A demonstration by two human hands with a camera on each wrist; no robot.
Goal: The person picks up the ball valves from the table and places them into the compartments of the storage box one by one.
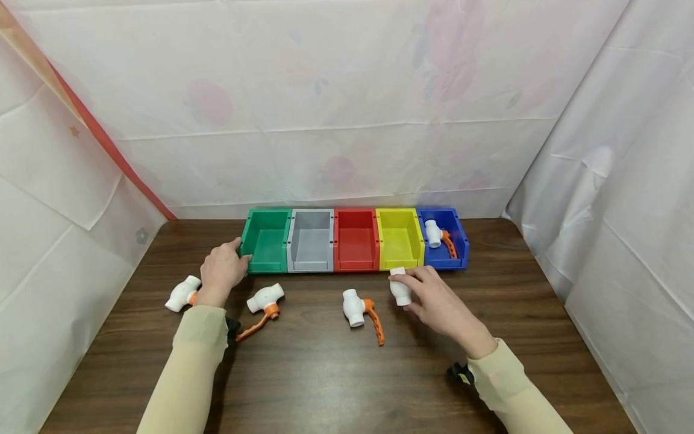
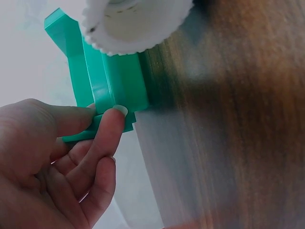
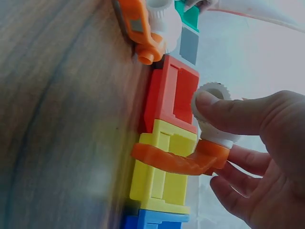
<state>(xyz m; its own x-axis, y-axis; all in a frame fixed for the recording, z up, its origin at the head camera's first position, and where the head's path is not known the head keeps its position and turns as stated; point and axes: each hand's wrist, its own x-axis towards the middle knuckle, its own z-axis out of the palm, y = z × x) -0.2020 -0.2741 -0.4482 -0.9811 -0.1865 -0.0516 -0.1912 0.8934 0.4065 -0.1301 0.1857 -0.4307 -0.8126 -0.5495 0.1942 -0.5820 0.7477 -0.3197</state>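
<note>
My right hand [image 1: 434, 296] grips a white plastic ball valve [image 1: 400, 288] in front of the yellow bin [image 1: 398, 264]. In the right wrist view, the thumb presses on the valve's white body [image 3: 214, 125], and its orange handle [image 3: 174, 160] sticks out to the left. At the left end of the bin row, my left hand [image 1: 223, 269] pinches the near corner of the green bin [image 1: 265, 266] between thumb and fingers. A ball valve [image 1: 353, 308] with an orange handle lies on the table between the hands. Another ball valve [image 1: 265, 298] lies close to my left wrist.
A further valve [image 1: 183, 294] lies left of my left forearm, partly hidden by it. The grey bin [image 1: 311, 265] and red bin [image 1: 356, 265] stand between green and yellow. The blue bin [image 1: 459, 263] at the right end contains a valve [image 1: 434, 234]. A cloth hangs behind the table.
</note>
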